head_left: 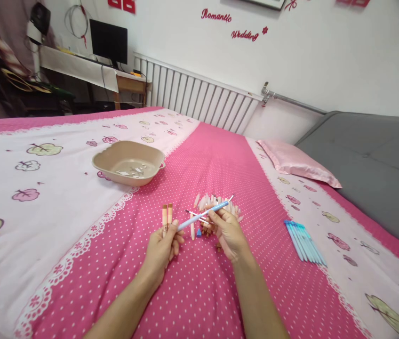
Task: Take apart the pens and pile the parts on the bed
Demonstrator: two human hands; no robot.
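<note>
A slim blue pen (203,214) is held slantwise above the pink bedspread. My left hand (161,247) pinches its paler lower end, and my right hand (228,230) grips the darker blue upper end between thumb and fingers. Just behind my hands lies a pile of pale pen parts (204,201), partly hidden by my right hand. Thin refills with dark tips stick out of it. A small blue piece (198,232) and several brown pieces (206,229) are close by. Two peach tubes with brown ends (167,214) lie beyond my left hand.
A beige basin (129,149) with small pale pieces inside stands on the bed at the left. Several light blue pens (303,241) lie in a row at the right. Farther back are a pink pillow (296,162), a grey headboard (369,155) and a desk with a monitor (108,41).
</note>
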